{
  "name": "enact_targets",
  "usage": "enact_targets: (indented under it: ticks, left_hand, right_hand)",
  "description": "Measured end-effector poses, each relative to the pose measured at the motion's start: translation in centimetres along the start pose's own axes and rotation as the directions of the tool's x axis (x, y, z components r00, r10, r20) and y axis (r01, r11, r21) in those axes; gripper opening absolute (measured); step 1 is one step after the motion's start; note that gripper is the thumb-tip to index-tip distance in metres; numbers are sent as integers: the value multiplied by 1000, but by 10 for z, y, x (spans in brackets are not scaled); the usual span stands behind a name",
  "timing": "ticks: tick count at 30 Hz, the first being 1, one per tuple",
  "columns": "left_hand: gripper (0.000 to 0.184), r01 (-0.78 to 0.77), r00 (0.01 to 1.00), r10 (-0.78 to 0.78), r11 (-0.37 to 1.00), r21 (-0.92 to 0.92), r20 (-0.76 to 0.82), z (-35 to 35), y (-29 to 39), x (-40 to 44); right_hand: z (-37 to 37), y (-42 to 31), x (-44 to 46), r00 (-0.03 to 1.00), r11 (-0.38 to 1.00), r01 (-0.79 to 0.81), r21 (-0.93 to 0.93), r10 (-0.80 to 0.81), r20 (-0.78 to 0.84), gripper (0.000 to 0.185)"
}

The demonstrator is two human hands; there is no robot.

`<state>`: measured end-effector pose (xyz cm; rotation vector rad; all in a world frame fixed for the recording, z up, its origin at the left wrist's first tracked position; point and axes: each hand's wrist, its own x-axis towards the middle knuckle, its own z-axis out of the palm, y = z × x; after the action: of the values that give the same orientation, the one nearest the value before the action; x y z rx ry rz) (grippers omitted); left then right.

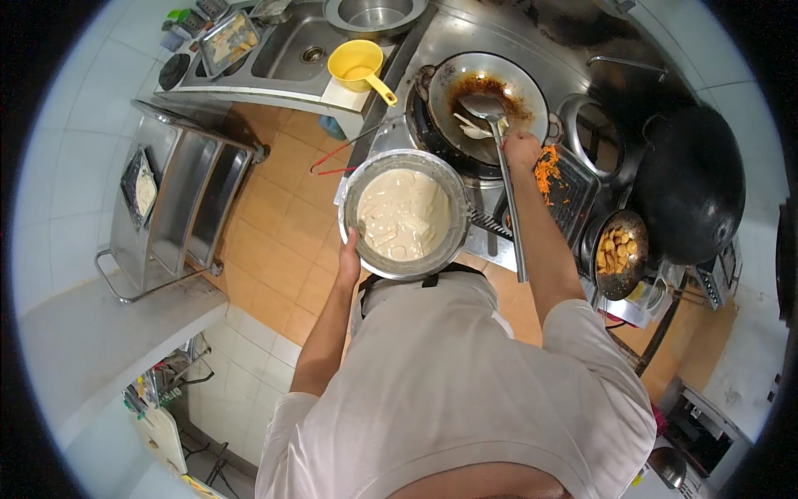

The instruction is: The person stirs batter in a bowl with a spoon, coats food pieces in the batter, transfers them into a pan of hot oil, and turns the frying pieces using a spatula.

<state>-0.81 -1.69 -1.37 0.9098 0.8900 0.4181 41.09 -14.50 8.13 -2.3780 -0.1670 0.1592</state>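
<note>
My left hand (pixel 350 259) grips the near left rim of a metal bowl (pixel 460 249). Thick pale batter (pixel 403 212) fills much of it, with coated pieces just under the surface. Over the right side of a wok (pixel 528 87) is my right hand (pixel 523 150), its fingers drawn together; what they hold is too small to make out. A pale, batter-coated piece (pixel 474 128) shows by the fingertips, above the browned wok bottom. A long-handled metal wok ladle (pixel 511 212) rests head-down in the wok, its handle passing close beside my right hand.
Shredded carrot (pixel 547 176) lies on a dark tray (pixel 575 195) right of my forearm. Beyond it are a perforated strainer of browned pieces (pixel 615 249) and a large black wok (pixel 694 183). A yellow dipper (pixel 356 65) stands by the sink (pixel 291 50); a steel trolley (pixel 187 195) is left.
</note>
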Motion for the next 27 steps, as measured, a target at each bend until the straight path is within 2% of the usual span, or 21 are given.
enact_targets:
  ticks: [3, 6, 9, 12, 15, 18, 21, 24, 27]
  left_hand:
    - [62, 37, 999, -37, 999, -9, -26, -1, -1, 1]
    - [65, 2, 999, -1, 1000, 28, -46, -1, -3, 1]
    - [65, 15, 999, -14, 999, 39, -34, 1, 2, -2]
    - [65, 31, 998, -30, 999, 22, -51, 3, 3, -4]
    - [64, 12, 999, -12, 1000, 3, -30, 7, 10, -7]
    - [64, 16, 999, -15, 999, 29, -51, 12, 16, -10]
    - [64, -5, 999, 5, 1000, -9, -31, 4, 4, -4]
    - [64, 15, 999, -16, 1000, -9, -42, 6, 6, -5]
    - [64, 35, 998, -37, 999, -19, -59, 4, 4, -3]
  right_hand:
    - [7, 8, 7, 932, 924, 238, -298, -304, -199, 31]
    - [-3, -14, -7, 859, 871, 467, -155, -488, -154, 24]
    - [0, -9, -2, 688, 683, 718, -137, -726, -15, 16]
    - [5, -3, 0, 628, 615, 778, -126, -756, 187, 13]
    - [7, 0, 4, 613, 587, 790, -180, -737, 285, 12]
    - [-5, -7, 5, 676, 618, 737, -273, -677, 292, 23]
    - [-22, -26, -6, 692, 669, 713, -208, -719, 63, 21]
    - [-33, -33, -12, 742, 739, 651, -172, -668, -62, 29]
    - [-52, -38, -32, 907, 908, 418, -31, -419, -37, 28]
